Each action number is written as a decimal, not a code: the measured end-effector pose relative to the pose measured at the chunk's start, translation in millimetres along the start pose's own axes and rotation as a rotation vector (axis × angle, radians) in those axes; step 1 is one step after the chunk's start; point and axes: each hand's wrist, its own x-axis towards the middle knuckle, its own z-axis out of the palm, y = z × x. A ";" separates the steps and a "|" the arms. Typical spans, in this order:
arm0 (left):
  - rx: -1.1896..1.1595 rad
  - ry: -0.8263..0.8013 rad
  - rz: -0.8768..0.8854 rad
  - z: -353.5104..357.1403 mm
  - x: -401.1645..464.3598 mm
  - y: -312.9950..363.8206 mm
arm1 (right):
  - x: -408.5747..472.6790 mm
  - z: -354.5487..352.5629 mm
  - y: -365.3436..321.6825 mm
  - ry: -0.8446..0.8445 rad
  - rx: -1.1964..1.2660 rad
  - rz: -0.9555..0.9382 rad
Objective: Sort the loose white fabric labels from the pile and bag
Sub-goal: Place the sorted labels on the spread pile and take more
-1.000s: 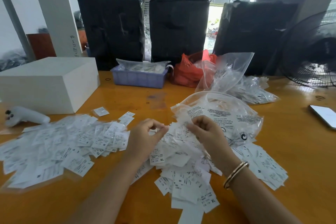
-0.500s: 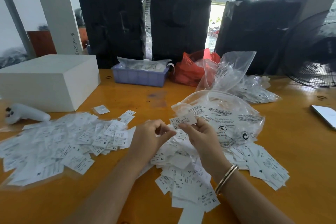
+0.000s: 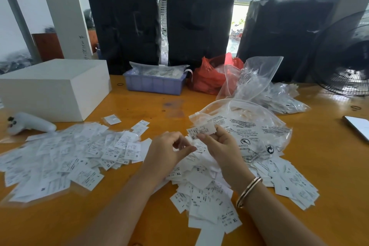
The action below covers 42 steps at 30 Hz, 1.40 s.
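Two hands over an orange desk (image 3: 319,225). Right hand (image 3: 221,146) pinches one small white label (image 3: 201,131) between thumb and fingers, held up just in front of the clear printed bag (image 3: 259,126). Left hand (image 3: 167,156) has fingers curled, thumb tip meeting fingertip; whether it pinches anything, cannot tell. One bracelet (image 3: 248,191) on the right wrist.

Labels lie in two heaps, too many to count: a wide spread on the left (image 3: 65,160), and a pile (image 3: 207,195) under and in front of the hands, running on beneath the clear bag to the right. Size marks XS, S, M, XL readable on several.

Also on the desk: one white box (image 3: 54,90), one white controller (image 3: 30,124), one blue tray (image 3: 153,84) with packets, one red plastic bag (image 3: 209,78), a second clear bag (image 3: 253,78) standing open, a heap of small clear packets (image 3: 283,100), one phone (image 3: 358,128) at the right edge. Three black wrapped bales (image 3: 199,32) behind; one fan (image 3: 347,56) at right.
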 end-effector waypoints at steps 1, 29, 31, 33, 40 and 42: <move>-0.007 0.002 -0.003 -0.1 -0.2 0.3 | 0.0 -0.3 -0.2 -0.014 0.000 -0.007; -0.141 -0.094 0.007 -2.1 2.4 0.2 | -1.4 -2.1 -1.6 0.070 0.013 0.123; -0.147 -0.096 0.017 -2.2 2.3 -0.4 | -1.1 -1.5 -2.2 0.069 0.009 0.119; -0.144 -0.097 0.024 -2.2 2.2 -0.8 | -0.6 -1.6 -2.6 0.075 0.004 0.121; -0.133 -0.085 0.012 -2.9 2.3 -0.1 | -1.3 -3.9 -1.4 0.054 -0.092 0.119; -0.121 -0.080 0.001 -3.2 2.1 -0.8 | -1.4 -5.8 0.3 0.041 -0.149 0.101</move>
